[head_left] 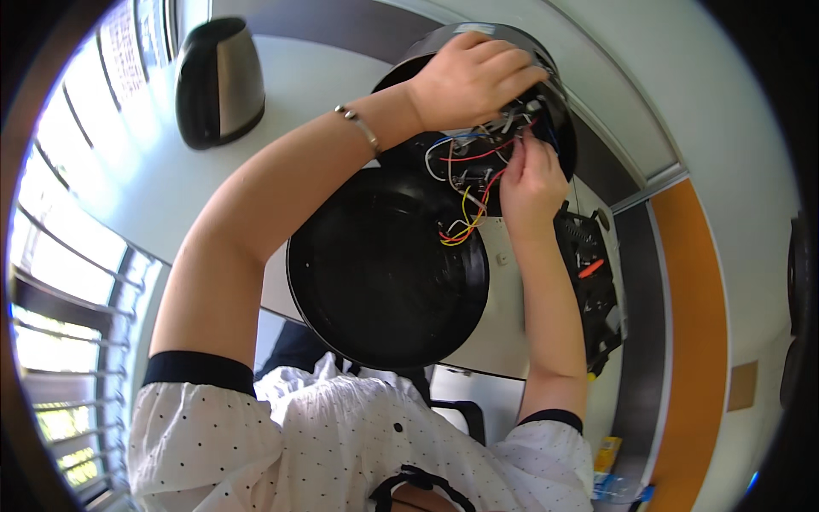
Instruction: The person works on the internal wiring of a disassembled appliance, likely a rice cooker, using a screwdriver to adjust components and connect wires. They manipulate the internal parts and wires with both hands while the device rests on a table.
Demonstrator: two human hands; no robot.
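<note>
A black rounded appliance housing (520,38) lies tipped over on the table, its inside full of wiring. My left hand (478,81) reaches over it, fingers curled together on the rim. Inside the opening, my right hand (533,175) pinches among the wires, apparently on a thin wire; the fingertips partly hide it. Red wires (469,158), a white wire (433,162) and yellow wires (467,224) run from the housing to a wide, round black shell (384,282). That shell sits between my forearms, close to my body.
A black and steel electric kettle (239,85) stands at the far left of the white table (294,77). To the right is an open black tool case (589,290) with a red-orange handled tool (590,269). A slatted window (64,341) is at left, an orange panel (693,341) at right.
</note>
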